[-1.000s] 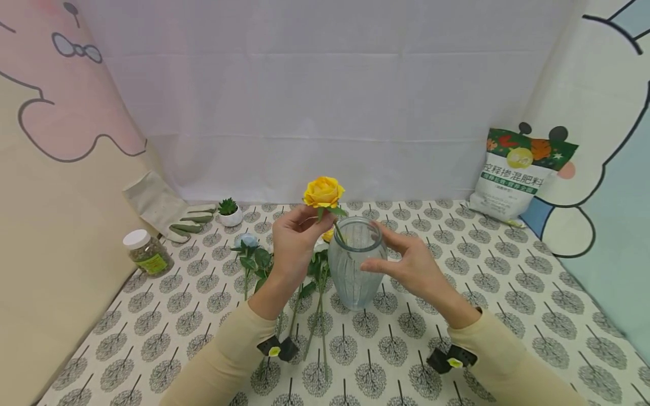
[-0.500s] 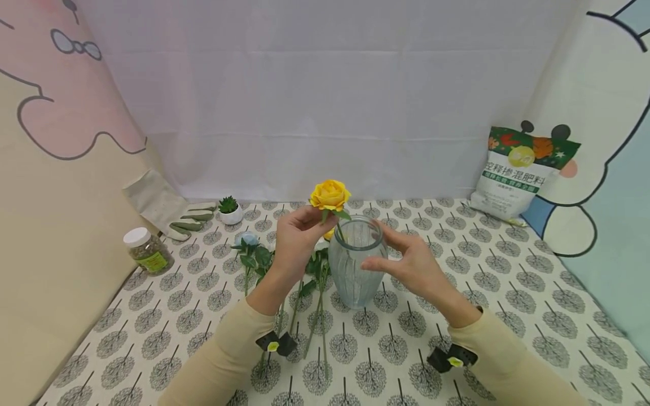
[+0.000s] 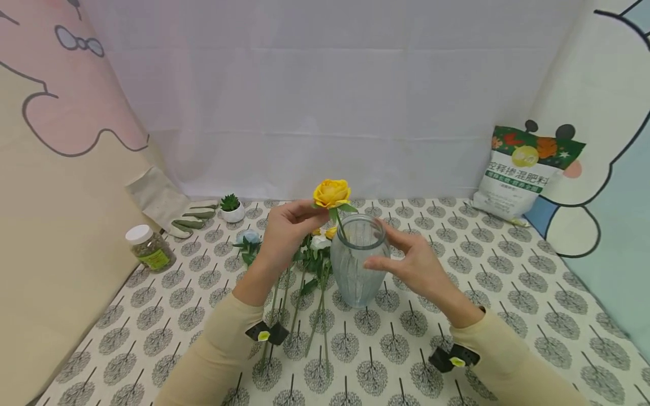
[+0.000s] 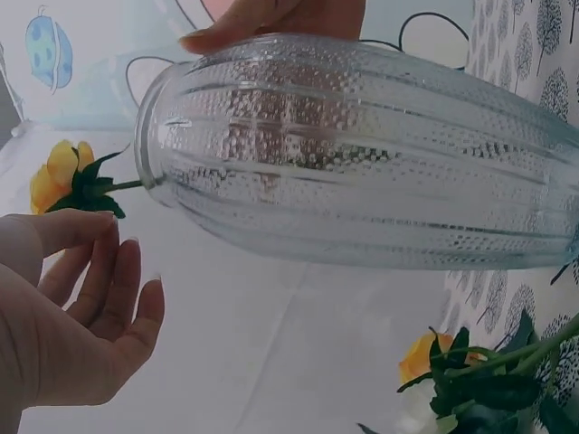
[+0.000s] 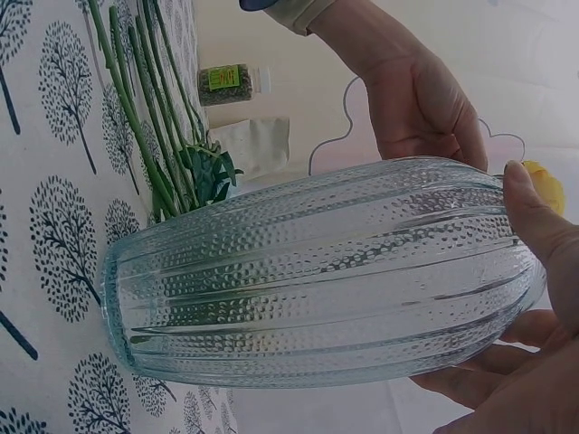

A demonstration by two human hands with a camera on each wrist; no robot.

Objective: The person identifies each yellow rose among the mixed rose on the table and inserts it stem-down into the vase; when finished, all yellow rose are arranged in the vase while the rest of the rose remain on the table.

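Observation:
A yellow rose [image 3: 332, 194] leans over the left rim of the clear ribbed glass vase [image 3: 358, 276], its stem entering the mouth. Beside the bloom is my left hand [image 3: 291, 228]. In the left wrist view its fingertips lie close by a leaf under the rose [image 4: 63, 176], bent loosely, and the stem runs free of them to the rim. My right hand [image 3: 413, 262] holds the vase near its top from the right, thumb in front and fingers behind, clear in the right wrist view too. The vase stands upright on the patterned cloth.
Several cut flowers with long green stems [image 3: 315, 270] lie left of the vase, with white, yellow and blue blooms. Farther left are a lidded jar [image 3: 150, 248], a glove [image 3: 162, 200] and a small potted succulent [image 3: 232, 208]. A fertilizer bag [image 3: 523, 175] stands back right.
My left hand first shifts right with the rose, then draws back left, away from the stem. The rose stays leaning in the vase. My right hand keeps its hold.

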